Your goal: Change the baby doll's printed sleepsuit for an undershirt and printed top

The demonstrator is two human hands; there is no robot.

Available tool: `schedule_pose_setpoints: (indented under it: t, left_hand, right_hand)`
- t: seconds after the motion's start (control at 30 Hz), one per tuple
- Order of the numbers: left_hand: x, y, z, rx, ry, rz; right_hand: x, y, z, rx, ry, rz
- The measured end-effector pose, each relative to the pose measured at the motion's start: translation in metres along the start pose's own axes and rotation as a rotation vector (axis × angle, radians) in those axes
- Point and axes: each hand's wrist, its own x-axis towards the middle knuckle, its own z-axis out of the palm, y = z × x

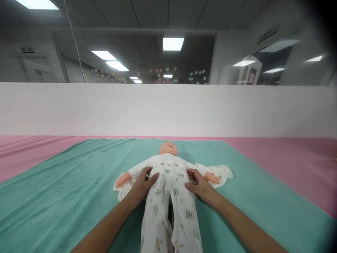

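A baby doll (pixel 167 148) lies on its back, its head away from me and its arms spread. It wears a white long-sleeved top (pixel 141 168) and white pants (pixel 156 211) printed with small green and brown animals. The pants reach up over its belly, and their legs stretch toward me. At the left hip, my left hand (pixel 141 185) grips the side of the pants between thumb and fingers. My right hand (pixel 200 186) pinches the opposite side at about the same height. Where the cloth meets my fingertips is partly hidden.
White printed cloth (pixel 223 172) is spread beneath the doll's arms. Under everything lies a green sheet (pixel 79 186), with pink fabric (pixel 273 165) at both sides. Behind stands a low white wall (pixel 168 110) with glass or mirror above it.
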Motion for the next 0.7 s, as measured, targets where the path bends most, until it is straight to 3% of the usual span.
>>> schedule_pose_setpoints:
  t: [0.27, 0.43, 0.53, 0.7]
  left_hand:
    - [0.005, -0.009, 0.002, 0.195, 0.072, 0.147]
    - [-0.002, -0.018, -0.002, 0.237, 0.013, 0.189]
    - [-0.003, -0.025, -0.015, 0.278, -0.120, 0.176]
    - [-0.004, -0.021, -0.043, 0.289, -0.530, 0.123]
  right_hand:
    - [-0.007, -0.017, 0.003, -0.127, 0.004, 0.008]
    - [-0.011, -0.018, 0.007, -0.159, -0.031, -0.087]
    - [-0.009, -0.014, 0.006, -0.117, -0.097, -0.069]
    - [-0.010, -0.019, -0.008, -0.053, -0.311, 0.009]
